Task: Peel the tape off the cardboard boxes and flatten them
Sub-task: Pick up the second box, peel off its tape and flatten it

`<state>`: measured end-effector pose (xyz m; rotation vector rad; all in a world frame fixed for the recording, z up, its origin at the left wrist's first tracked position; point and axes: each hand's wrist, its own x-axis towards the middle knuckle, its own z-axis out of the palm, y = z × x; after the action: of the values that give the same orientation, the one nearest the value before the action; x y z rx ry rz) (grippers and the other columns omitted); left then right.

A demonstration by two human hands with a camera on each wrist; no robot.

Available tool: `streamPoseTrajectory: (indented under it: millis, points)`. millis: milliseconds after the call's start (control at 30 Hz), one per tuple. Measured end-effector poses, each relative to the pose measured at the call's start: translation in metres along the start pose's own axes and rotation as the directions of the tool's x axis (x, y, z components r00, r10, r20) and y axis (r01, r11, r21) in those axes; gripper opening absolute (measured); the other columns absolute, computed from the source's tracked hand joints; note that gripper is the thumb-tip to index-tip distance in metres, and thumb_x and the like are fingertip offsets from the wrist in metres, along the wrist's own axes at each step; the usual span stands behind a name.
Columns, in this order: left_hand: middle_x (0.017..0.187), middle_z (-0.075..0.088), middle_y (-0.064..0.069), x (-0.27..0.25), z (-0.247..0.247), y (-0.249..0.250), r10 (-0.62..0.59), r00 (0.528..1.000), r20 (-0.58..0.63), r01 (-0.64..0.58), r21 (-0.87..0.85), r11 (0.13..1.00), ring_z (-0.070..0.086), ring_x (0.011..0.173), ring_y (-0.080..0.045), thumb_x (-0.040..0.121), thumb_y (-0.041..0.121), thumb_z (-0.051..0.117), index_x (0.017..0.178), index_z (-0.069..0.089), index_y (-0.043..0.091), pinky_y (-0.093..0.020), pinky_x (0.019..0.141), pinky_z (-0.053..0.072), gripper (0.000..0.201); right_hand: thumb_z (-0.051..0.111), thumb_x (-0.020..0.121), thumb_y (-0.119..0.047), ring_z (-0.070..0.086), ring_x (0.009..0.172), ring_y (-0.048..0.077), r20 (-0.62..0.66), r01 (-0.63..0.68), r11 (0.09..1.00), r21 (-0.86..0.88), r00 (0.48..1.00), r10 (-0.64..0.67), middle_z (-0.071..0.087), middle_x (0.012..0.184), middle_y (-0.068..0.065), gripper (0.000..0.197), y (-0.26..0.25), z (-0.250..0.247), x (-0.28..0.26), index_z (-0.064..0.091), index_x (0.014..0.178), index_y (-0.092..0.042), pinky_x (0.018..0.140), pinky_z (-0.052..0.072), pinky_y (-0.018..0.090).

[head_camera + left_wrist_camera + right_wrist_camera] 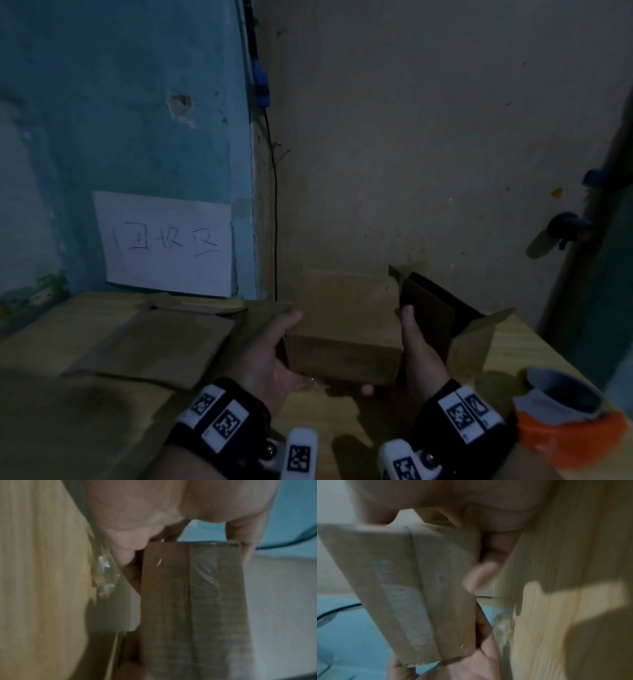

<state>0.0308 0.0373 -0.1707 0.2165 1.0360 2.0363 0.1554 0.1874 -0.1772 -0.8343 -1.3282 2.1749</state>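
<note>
- Head view: I see a small cardboard box [342,329] held just above a pale wooden table [534,349], in a dim corner. The left hand [270,356] clasps its left end, thumb on top, fingers curled under. The right hand [418,349] clasps the right end, thumb upright against the box's open flaps [442,308], which fan out to the right. A crumpled wad of clear tape [310,383] lies on the table just beneath the box. Flattened cardboard sheets [154,342] lie to the left, below a handwritten paper sign [168,243] on the blue wall. An orange-and-white tape dispenser [565,418], as best I can judge in this light, sits at the right edge.
- Left wrist view: the left hand [137,520] grips the box [193,601] by its near end, thumb on one face, fingers round the far edge. A strip of clear tape [204,581] runs along the cardboard; the tape wad [104,574] glints beside the tabletop [42,574].
- Right wrist view: blurred. The right hand [488,513] holds the box [419,588], one fingertip [481,576] at its edge; the left hand [467,666] clasps the far end.
</note>
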Motion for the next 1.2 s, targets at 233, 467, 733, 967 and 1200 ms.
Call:
streamPoseTrajectory:
  millis: [233,467,733,967,1200]
  points:
    - [0.112,0.078,-0.019,0.01,-0.01,0.001,-0.032,0.991,-0.13,0.012,-0.154,0.988,0.069,0.109,-0.041,0.081,0.044,0.076,0.128,0.068,0.016,-0.052,0.083,0.058,0.055,0.07,0.071,-0.048,0.064,0.112,0.017,0.126,0.414,0.89,-0.191,0.909,-0.396,0.06,0.127,-0.012,0.065,0.0,-0.009,-0.011,0.052,0.134,-0.049,0.087,0.058,0.044]
    - [0.108,0.078,-0.021,0.014,-0.013,0.0,-0.02,0.994,-0.108,-0.002,-0.206,0.979,0.068,0.11,-0.041,0.088,0.046,0.067,0.126,0.069,0.014,-0.049,0.089,0.054,0.05,0.08,0.053,-0.074,0.057,0.125,0.009,0.247,0.568,0.722,-0.394,0.822,-0.513,0.06,0.131,-0.02,0.064,0.002,-0.01,-0.009,0.066,0.114,-0.06,0.103,0.052,0.05]
    - [0.111,0.078,-0.019,0.02,-0.017,-0.004,0.045,0.992,-0.121,-0.069,-0.196,0.978,0.067,0.114,-0.041,0.087,0.045,0.068,0.127,0.069,0.015,-0.059,0.108,0.045,0.05,0.075,0.061,-0.056,0.056,0.12,-0.003,0.206,0.618,0.627,-0.474,0.77,-0.604,0.063,0.126,-0.016,0.038,0.004,-0.011,-0.007,0.074,0.099,-0.05,0.107,0.049,0.043]
    - [0.116,0.077,-0.018,0.02,-0.018,-0.004,0.037,0.993,-0.115,-0.06,-0.203,0.977,0.067,0.115,-0.041,0.084,0.044,0.072,0.126,0.069,0.016,-0.06,0.107,0.046,0.051,0.075,0.082,-0.031,0.068,0.105,0.021,0.162,0.544,0.734,-0.407,0.834,-0.528,0.073,0.105,-0.001,0.008,0.005,-0.011,-0.003,0.075,0.089,-0.033,0.094,0.055,0.055]
    - [0.114,0.078,-0.017,0.021,-0.017,-0.005,0.053,0.988,-0.148,-0.081,-0.195,0.977,0.068,0.113,-0.04,0.087,0.041,0.07,0.123,0.07,0.014,-0.06,0.107,0.046,0.046,0.067,0.092,-0.018,0.07,0.08,0.008,0.112,0.489,0.755,-0.437,0.862,-0.495,0.074,0.088,-0.007,0.01,0.007,-0.008,-0.001,0.071,0.087,-0.025,0.069,0.052,0.027]
